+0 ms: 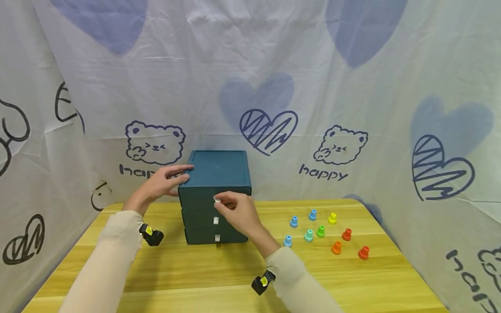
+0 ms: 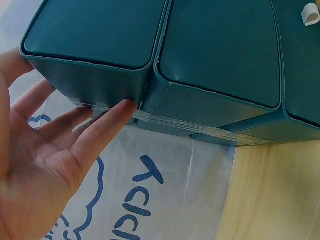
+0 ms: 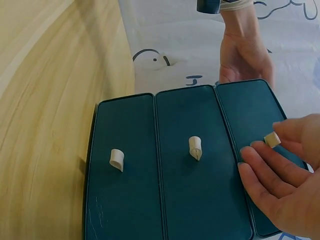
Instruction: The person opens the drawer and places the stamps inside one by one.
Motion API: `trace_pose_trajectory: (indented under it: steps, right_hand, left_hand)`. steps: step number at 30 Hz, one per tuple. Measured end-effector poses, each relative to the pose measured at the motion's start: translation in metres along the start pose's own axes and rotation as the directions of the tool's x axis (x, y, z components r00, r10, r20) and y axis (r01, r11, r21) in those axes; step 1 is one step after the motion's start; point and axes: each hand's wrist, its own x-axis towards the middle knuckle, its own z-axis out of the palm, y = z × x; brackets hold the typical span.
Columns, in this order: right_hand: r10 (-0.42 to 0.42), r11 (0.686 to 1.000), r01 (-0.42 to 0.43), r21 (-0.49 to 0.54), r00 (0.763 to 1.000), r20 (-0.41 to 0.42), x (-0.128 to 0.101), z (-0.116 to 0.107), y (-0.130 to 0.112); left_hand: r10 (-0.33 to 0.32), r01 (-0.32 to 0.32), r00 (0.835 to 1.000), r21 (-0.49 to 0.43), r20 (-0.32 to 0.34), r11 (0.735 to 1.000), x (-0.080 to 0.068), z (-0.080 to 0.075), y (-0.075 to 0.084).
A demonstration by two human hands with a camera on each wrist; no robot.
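Fingers of right hand (image 1: 238, 213) cover top drawer's tab (image 3: 271, 140).

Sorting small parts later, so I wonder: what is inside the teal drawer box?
Unseen: all three drawers of the drawer box sit closed. Only white pull tabs show; the right hand pinches the top one.

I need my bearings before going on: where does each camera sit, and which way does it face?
Head: above the table, looking forward and down at the drawer box, both hands and sleeves.
Left wrist: beside the box's left side, facing the left hand touching it.
Right wrist: facing the drawer fronts, right hand pinching the top tab.
All views share the box.
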Motion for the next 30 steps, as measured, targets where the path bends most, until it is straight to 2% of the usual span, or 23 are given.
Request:
trace_pose_trajectory:
  steps: [10,18,25,30]
  right_hand:
    - [0.006,0.999,-0.007,-0.037,1.000,-0.030,0.003,0.003,-0.001]
    - [-0.014,0.999,0.014,-0.034,1.000,-0.024,-0.005,0.002,-0.003]
    - [-0.046,0.999,0.046,-0.018,0.999,-0.018,-0.009,0.000,-0.006]
    - [-0.036,0.999,0.036,-0.010,0.999,0.007,-0.015,-0.002,-0.008]
  left_hand:
    - [0.006,-0.006,1.000,0.013,-0.015,1.000,0.000,-0.002,0.003]
    - [0.010,-0.010,1.000,-0.003,-0.002,1.000,0.001,0.000,0.000]
    - [0.015,-0.015,1.000,0.018,-0.012,1.000,0.000,0.000,-0.002]
    - [0.009,-0.009,1.000,0.021,-0.010,1.000,0.000,0.001,-0.001]
